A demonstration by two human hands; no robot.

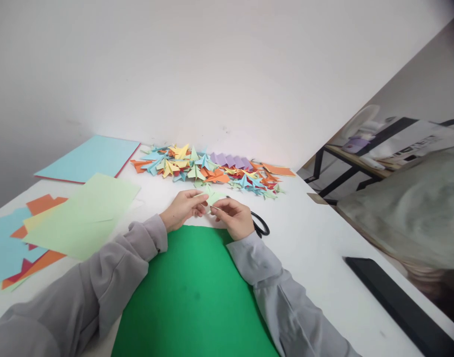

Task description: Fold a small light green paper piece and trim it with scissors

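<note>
Between my hands is a small folded piece of light green paper, pinched at both sides above the far edge of a green sheet. My left hand grips its left side between thumb and fingers. From the right, my right hand pinches the near right part, and its fingers hide some of the folds. Just beyond lies a heap of folded paper planes in several colours. The black handle of what looks like scissors shows beside my right wrist; the rest of it is hidden.
Loose coloured sheets, a light green one on top, lie at the left. A light blue stack sits by the wall. A long black bar lies along the right table edge. Past that stand a shelf and a grey-green covered bulk.
</note>
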